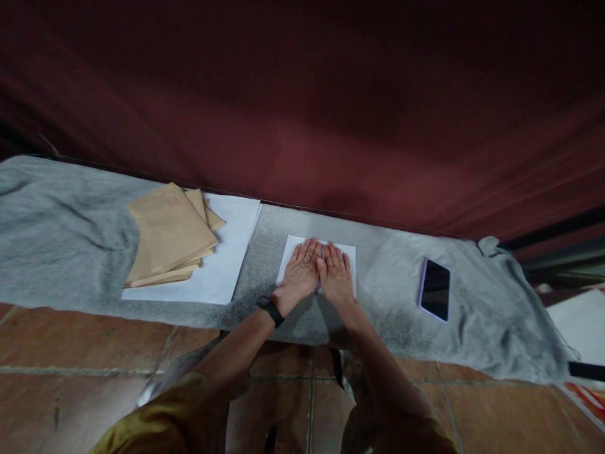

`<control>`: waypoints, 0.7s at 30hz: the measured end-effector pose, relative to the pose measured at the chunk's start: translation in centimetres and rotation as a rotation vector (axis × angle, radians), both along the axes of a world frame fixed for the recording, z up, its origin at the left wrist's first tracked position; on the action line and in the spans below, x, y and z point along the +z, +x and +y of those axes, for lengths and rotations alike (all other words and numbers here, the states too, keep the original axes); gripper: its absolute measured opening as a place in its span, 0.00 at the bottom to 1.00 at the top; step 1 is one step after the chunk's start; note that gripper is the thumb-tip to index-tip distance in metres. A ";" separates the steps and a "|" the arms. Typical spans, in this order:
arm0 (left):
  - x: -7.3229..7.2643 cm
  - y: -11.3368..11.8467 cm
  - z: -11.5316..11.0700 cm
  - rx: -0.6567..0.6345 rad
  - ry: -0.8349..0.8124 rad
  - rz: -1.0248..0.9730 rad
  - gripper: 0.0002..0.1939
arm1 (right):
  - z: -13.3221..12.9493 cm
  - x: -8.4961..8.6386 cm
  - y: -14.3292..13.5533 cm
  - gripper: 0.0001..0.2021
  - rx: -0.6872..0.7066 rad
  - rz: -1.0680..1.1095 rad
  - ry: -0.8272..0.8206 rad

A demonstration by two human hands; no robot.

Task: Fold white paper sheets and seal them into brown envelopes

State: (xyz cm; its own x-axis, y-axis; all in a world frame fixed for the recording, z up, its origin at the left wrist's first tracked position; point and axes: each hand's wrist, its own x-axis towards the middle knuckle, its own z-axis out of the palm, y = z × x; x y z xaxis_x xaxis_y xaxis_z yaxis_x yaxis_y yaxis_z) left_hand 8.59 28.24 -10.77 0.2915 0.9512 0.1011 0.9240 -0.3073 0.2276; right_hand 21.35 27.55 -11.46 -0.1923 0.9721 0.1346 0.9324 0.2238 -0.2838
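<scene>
A small sheet of white paper (287, 253) lies on the grey cloth in front of me, its middle covered by my hands. My left hand (303, 265) presses flat on its left half, fingers stretched forward. Beside it, my right hand (337, 271) lies flat on the right half, with its thumb close against the left hand. A thin purplish line shows on the paper between the two hands; I cannot tell whether it is a fold or a mark. A black watch (270, 311) is on my left wrist.
To the left, several brown paper envelopes (172, 230) are piled on large white sheets (224, 271). A phone (435, 290) in a purple case lies to the right. The grey cloth (382, 277) covers a narrow bench against a dark red curtain (302, 139). Tiled floor (85, 353) lies below.
</scene>
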 end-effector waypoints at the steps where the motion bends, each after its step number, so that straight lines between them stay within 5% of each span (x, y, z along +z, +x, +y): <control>1: 0.0 -0.1 0.1 0.004 0.005 -0.004 0.30 | 0.1 -0.1 0.0 0.29 -0.002 -0.006 0.011; 21: -0.3 -2.6 -0.2 0.202 0.062 0.035 0.34 | 0.4 -2.3 2.5 0.34 -0.120 -0.076 0.255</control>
